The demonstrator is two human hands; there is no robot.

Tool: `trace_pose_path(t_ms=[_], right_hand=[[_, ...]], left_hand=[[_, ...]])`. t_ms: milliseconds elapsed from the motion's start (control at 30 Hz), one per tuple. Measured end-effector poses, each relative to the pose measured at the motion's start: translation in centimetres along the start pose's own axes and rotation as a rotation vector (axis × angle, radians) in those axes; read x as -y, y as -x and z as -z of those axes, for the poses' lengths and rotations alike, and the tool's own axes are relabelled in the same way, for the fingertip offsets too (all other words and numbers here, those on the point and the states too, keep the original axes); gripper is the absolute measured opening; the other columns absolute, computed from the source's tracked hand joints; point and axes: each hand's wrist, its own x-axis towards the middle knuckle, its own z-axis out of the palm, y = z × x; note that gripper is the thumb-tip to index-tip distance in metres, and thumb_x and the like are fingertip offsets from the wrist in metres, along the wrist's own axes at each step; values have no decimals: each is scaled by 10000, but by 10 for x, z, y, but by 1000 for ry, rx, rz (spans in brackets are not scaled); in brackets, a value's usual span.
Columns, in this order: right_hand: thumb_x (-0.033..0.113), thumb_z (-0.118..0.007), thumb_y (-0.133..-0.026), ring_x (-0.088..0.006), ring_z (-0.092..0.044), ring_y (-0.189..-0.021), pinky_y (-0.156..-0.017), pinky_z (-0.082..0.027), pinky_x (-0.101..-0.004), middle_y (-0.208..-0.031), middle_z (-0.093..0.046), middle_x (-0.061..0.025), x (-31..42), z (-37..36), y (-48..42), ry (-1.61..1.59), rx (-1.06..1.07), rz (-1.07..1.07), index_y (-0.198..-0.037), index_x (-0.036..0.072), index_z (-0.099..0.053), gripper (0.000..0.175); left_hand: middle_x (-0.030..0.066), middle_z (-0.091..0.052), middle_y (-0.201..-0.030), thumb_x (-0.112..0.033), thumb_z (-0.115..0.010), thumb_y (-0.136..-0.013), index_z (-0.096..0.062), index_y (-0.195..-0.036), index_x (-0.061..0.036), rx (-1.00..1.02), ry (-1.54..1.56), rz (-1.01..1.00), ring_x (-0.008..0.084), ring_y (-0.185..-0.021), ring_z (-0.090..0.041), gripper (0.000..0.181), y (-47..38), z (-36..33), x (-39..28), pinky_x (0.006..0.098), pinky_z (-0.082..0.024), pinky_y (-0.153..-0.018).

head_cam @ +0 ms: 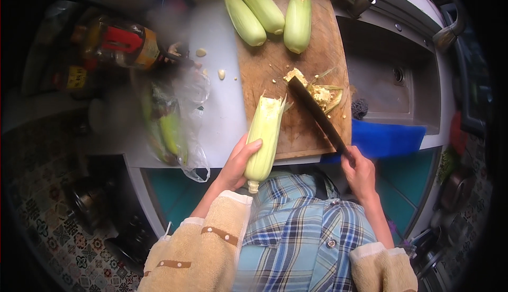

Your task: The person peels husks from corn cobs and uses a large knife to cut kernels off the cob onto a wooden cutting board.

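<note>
My left hand (237, 163) grips an ear of corn in its husk (265, 129), cut end away from me and stalk towards me, over the near edge of a wooden cutting board (293, 133). In my right hand (360, 171) is the handle of a kitchen knife (317, 111). The dark blade slants across the board towards the far left. Beside its far end lie a cut-off corn tip (295, 76) and a second piece with torn husk (323, 95). Several loose kernels are scattered around. Three husked ears (262, 8) rest at the board's far end.
Right of the board is a sink (385, 65) with a faucet (369, 0), a scouring ball (360, 108) and a blue cloth (387, 138). On the left, garlic cloves (221, 74), a plastic bag (192, 121) with green produce and a jar with a red label (123, 42) occupy the countertop.
</note>
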Motion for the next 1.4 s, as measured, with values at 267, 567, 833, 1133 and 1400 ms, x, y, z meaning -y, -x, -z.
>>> trace_pose_path(t_ms=[267,567,833,1133,1400], right_hand=[[48,-666,-706,-269,-613,-649,-570,-503,-349,-769,-602,-81,34,3,-7,155,-108,454,-1099,123,-613,404],[153,-717,-702,-222,-631,-679,-551,-509,-335,-795,-577,-40,59,-8,-14,318,106,525,-1138,113,-567,463],[116,-618,-772,-304,-637,-658,-544,-511,-410,-750,-631,-105,68,-2,-28,280,222,372,-1017,79,-567,253],[119,-587,-788,-327,-645,-663,-546,-502,-436,-759,-663,-124,69,-12,-62,433,306,361,-971,100,-608,186],[131,-531,-813,-353,-662,-730,-628,-529,-452,-737,-652,-177,74,-31,-89,423,391,354,-907,54,-577,130]], left_hand=[[70,-592,-1015,-304,-562,-925,-496,-1201,-7,51,-111,208,131,-877,-581,410,-17,-13,24,284,-483,-734],[60,-571,-1123,-271,-556,-941,-477,-1253,-18,-25,10,173,132,-989,-556,409,-3,-40,32,287,-457,-849],[36,-577,-1057,-298,-521,-963,-481,-1234,-33,0,-8,191,107,-932,-562,381,-5,-52,28,271,-469,-791],[54,-607,-986,-290,-494,-968,-526,-1215,-22,-33,21,269,120,-829,-595,366,-14,-60,27,275,-493,-682],[49,-602,-899,-311,-478,-972,-532,-1126,-8,5,15,420,130,-763,-606,344,-17,-65,-3,299,-505,-648]])
